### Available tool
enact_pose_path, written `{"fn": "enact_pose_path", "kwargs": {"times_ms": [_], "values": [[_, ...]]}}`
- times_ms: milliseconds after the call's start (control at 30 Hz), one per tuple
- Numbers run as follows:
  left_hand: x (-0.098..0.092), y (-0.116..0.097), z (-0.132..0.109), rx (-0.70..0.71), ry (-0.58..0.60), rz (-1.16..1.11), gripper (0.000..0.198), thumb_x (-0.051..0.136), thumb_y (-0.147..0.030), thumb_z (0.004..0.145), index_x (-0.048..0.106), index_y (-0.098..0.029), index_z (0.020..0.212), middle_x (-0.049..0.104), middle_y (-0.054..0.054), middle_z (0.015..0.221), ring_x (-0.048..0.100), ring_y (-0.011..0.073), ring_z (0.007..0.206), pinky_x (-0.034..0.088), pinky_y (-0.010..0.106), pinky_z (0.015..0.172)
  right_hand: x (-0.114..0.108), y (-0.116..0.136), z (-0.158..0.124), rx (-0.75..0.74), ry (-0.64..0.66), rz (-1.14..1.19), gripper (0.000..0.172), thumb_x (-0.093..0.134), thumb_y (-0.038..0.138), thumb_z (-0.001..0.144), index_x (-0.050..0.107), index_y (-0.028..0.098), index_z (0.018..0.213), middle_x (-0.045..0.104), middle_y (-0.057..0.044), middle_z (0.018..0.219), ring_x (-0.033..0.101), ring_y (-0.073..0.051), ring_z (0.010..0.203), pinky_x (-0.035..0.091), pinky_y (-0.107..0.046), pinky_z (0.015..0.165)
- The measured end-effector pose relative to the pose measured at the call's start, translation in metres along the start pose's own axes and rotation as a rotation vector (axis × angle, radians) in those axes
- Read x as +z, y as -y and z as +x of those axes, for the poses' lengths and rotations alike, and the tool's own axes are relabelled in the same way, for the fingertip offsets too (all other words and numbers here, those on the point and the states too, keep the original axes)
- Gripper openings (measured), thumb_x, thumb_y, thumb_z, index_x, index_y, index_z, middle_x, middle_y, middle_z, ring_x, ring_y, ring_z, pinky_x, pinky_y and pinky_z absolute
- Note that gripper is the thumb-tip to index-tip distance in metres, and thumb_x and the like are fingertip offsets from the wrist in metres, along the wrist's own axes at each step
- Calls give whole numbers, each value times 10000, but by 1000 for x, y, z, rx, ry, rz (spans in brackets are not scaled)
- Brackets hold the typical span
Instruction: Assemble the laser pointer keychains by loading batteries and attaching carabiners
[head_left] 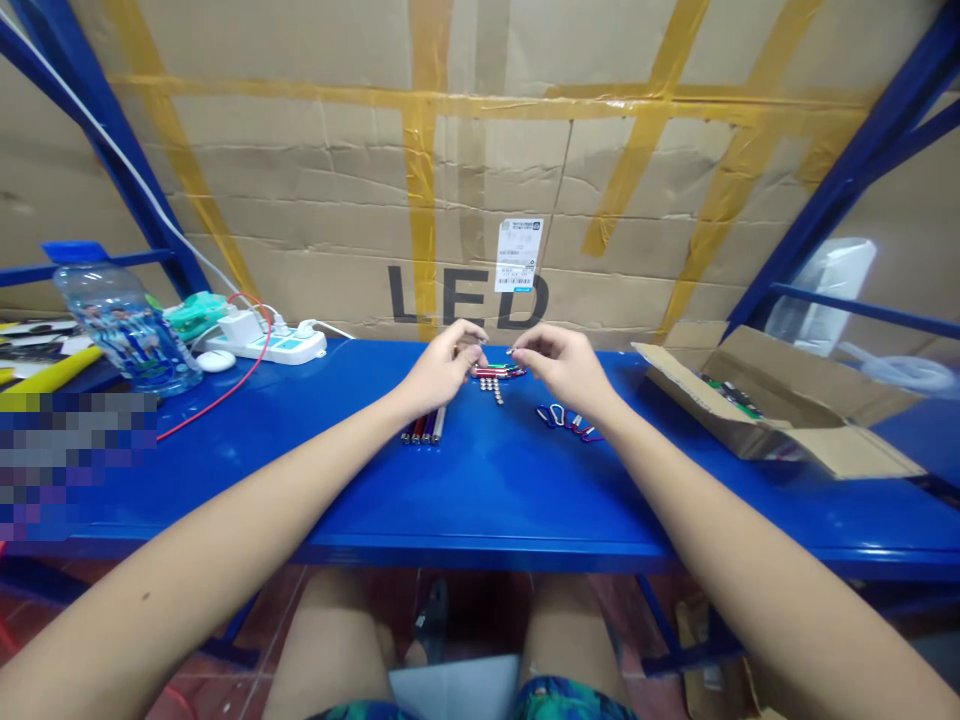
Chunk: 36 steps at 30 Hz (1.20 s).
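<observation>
My left hand [448,365] is raised over the blue table [480,500], its thumb and fingers pinched together; whatever they may hold is too small to make out. Facing it, my right hand [561,365] pinches a tiny shiny metal piece [511,351] between thumb and fingertips. Below and between the hands lie several red and green tubes [491,372], partly hidden by my fingers. Small round metallic pieces [491,386] sit in rows just in front of them. Under my left wrist, several coloured metal tubes [424,430] stand side by side. Coloured carabiners [568,421] lie beside my right wrist.
An open cardboard box [750,420] with small parts stands at right. On the left are a water bottle [124,320], a white power strip [285,345] and a red cable [232,388]. A large taped cardboard sheet [322,200] closes off the back.
</observation>
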<state>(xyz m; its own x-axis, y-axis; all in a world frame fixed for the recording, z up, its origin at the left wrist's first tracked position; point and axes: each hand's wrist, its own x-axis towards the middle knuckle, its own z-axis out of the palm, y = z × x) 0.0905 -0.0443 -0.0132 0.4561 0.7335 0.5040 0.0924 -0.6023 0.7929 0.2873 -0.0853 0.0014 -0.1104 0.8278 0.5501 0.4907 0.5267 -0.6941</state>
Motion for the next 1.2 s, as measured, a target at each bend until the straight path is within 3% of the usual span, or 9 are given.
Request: {"fn": "enact_pose_path", "kwargs": {"times_ms": [167, 367, 500, 800, 967, 1200], "values": [[11, -3, -6, 58, 56, 169, 96, 517, -230, 938, 584, -162, 923, 656, 29, 805, 600, 142, 743, 491, 293, 699, -3, 6, -5, -27, -3, 90, 152, 662, 321, 800, 653, 171, 818, 687, -63, 821, 619, -191, 776, 482, -335, 714], [11, -6, -10, 31, 97, 197, 101, 523, -239, 944, 595, -167, 944, 671, 24, 807, 617, 146, 716, 495, 301, 696, 0, 0, -4, -9, 62, 0, 126, 654, 296, 794, 678, 174, 809, 694, -50, 775, 624, -193, 759, 485, -339, 726], [10, -5, -12, 120, 98, 270, 89, 541, -250, 942, 592, -177, 946, 695, 44, 906, 650, 174, 836, 500, 332, 784, -3, -1, -4, 8, 102, -11, 98, 648, 262, 784, 678, 169, 785, 693, -47, 758, 623, -181, 733, 481, -322, 689], [11, -5, -15, 324, 58, 582, 89, 509, -234, 965, 571, -173, 988, 659, 70, 951, 622, 194, 876, 489, 332, 782, 3, 0, -6, 112, 156, 128, 143, 648, 280, 797, 611, 161, 726, 660, -43, 651, 571, -135, 544, 430, -253, 463], [14, -4, -10, 363, 39, 684, 259, 388, -203, 1008, 640, -147, 983, 649, 87, 905, 616, 206, 883, 495, 373, 841, 1, -1, -6, 97, 140, 126, 130, 653, 263, 814, 582, 177, 747, 647, -24, 632, 557, -123, 518, 434, -243, 449], [8, -9, -13, 402, 101, 682, 136, 500, -179, 959, 631, -151, 981, 665, 78, 934, 625, 201, 885, 493, 349, 808, 0, 0, -7, 157, 268, 266, 212, 701, 321, 823, 581, 169, 735, 661, -32, 628, 593, -126, 531, 477, -246, 471]]}}
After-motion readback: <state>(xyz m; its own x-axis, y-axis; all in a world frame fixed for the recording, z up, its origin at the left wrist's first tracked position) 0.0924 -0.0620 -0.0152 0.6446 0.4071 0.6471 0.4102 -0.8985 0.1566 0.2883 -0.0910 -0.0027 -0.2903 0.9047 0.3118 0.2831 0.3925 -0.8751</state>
